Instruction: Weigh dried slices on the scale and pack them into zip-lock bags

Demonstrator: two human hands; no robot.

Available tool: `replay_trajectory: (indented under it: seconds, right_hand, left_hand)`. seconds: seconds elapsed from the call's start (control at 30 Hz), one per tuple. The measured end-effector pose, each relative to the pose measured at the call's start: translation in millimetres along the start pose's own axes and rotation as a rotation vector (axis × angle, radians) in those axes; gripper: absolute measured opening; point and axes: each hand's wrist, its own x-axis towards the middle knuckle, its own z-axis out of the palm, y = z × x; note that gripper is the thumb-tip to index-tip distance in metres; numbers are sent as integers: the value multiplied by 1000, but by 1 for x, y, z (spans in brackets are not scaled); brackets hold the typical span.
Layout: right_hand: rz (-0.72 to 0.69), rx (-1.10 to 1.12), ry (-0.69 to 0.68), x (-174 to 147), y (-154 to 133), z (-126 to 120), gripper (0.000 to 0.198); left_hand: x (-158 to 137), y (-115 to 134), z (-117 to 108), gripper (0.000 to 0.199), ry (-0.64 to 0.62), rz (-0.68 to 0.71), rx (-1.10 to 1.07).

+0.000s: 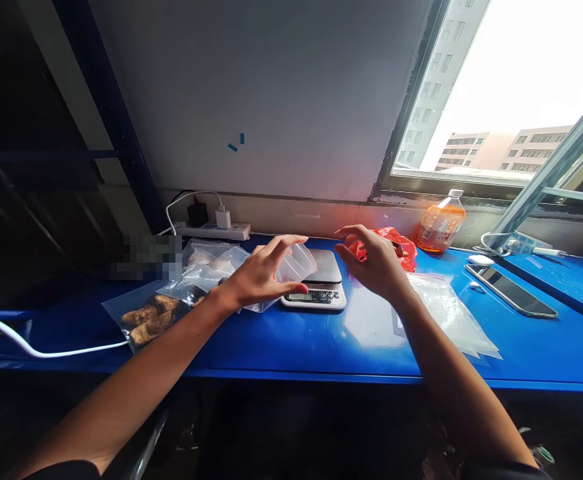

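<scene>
My left hand [259, 277] is over the left side of a kitchen scale [326, 267], its thumb and fingers spread apart. Behind and between those fingers shows a clear zip bag [299, 263]; whether the hand touches it I cannot tell. The scale has a metal plate and a lit display, partly covered by my left thumb. My right hand [376, 263] hovers right of the scale, thumb and index finger apart with nothing between them. Just behind it sits a crumpled red plastic bag [405, 250], open at the top, with something dark inside.
Left on the blue table [271, 353] lie clear bags, one with brown knobbly pieces [154, 319]. Flat clear zip bags [446, 313] lie right, beside a phone [514, 290]. A bottle of orange liquid [440, 223] and a power strip [216, 230] stand along the wall.
</scene>
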Motion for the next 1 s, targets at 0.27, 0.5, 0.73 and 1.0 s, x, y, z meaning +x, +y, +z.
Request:
replay_trajectory:
  seconds: [0.27, 0.5, 0.73, 1.0]
  right_hand:
    - [295, 229, -86, -27, 59, -70, 39]
    - [391, -71, -43, -52, 70, -83, 40]
    - [19, 189, -238, -34, -33, -4, 49]
    - [392, 757, 148, -33, -4, 1, 42]
  left_hand:
    - [4, -6, -16, 27, 156, -141, 81]
    - [5, -15, -33, 25, 425, -73, 260]
    - [43, 51, -32, 31, 364, 149, 65]
    - [130, 55, -25, 28, 338, -164, -775]
